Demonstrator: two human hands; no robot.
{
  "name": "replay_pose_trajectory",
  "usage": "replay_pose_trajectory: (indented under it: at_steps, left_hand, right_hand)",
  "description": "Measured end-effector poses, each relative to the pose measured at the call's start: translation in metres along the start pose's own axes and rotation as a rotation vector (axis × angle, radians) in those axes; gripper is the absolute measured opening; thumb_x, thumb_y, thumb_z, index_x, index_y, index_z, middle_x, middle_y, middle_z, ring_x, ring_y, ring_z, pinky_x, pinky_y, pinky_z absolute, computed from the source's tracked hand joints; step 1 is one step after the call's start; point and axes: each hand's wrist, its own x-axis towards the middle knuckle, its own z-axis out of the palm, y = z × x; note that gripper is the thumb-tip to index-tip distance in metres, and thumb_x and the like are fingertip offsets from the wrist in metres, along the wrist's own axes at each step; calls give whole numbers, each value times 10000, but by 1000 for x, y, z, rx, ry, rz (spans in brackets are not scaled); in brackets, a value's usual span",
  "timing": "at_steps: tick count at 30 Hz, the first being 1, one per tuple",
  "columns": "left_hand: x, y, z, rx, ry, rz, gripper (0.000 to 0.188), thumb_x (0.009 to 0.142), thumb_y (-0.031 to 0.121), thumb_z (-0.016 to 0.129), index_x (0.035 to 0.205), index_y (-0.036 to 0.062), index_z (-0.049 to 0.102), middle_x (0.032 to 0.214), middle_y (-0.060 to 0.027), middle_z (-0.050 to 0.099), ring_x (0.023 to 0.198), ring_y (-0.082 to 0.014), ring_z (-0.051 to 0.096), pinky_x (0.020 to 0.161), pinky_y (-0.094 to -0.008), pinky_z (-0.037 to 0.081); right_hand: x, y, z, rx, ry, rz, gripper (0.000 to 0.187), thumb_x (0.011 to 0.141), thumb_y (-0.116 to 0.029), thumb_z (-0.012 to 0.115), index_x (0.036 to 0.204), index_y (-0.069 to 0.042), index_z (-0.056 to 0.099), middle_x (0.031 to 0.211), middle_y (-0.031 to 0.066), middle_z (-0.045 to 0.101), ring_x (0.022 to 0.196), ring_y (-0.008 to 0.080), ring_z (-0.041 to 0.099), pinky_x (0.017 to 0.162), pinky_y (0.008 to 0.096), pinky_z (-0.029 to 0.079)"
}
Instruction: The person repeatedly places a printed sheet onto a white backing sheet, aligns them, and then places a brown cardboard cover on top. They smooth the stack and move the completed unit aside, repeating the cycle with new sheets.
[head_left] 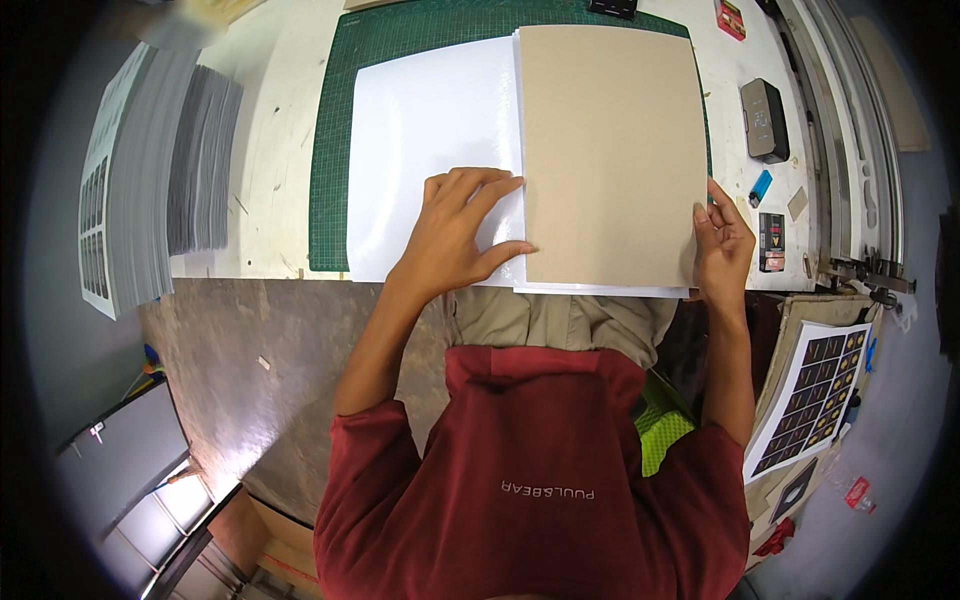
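A stiff beige cardboard sheet [612, 150] lies over white paper on the table in front of me. To its left spreads a glossy white sheet [425, 120]. My left hand [455, 225] rests over the white sheet with fingers apart, its thumb and index fingertips touching the cardboard's left edge. At the opposite edge, my right hand [725, 250] holds the cardboard near its lower right corner, thumb against the edge and some fingers partly hidden. Both sheets rest on a green cutting mat [333, 180], and their near edges reach the table's front edge.
Tall stacks of printed sheets [130, 180] and grey-edged paper [205, 160] stand at left. On the right are a black digital clock [765, 120], a blue lighter [761, 187], a small dark box [771, 240] and a metal rail [850, 130]. A printed sheet [810, 400] hangs below.
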Motion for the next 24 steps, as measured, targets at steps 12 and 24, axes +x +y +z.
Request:
replay_pose_trajectory:
  at_steps: [12, 24]
  left_hand:
    - [-3, -3, 4, -4, -20, -30, 687, 709, 403, 842, 1267, 85, 599, 1271, -104, 589, 1170, -284, 522, 974, -426, 361]
    - [-2, -3, 4, 6, -55, -37, 663, 726, 412, 822, 1291, 127, 622, 1280, -115, 574, 1186, -288, 505, 995, -438, 346]
  right_hand:
    - [1, 4, 0, -7, 4, -1, 424, 968, 15, 564, 1373, 108, 481, 1074, 127, 685, 905, 70, 592, 796, 194, 456]
    - [2, 4, 2, -34, 14, 1, 429, 964, 13, 561, 1375, 108, 480, 1088, 141, 690, 921, 90, 610, 822, 216, 468]
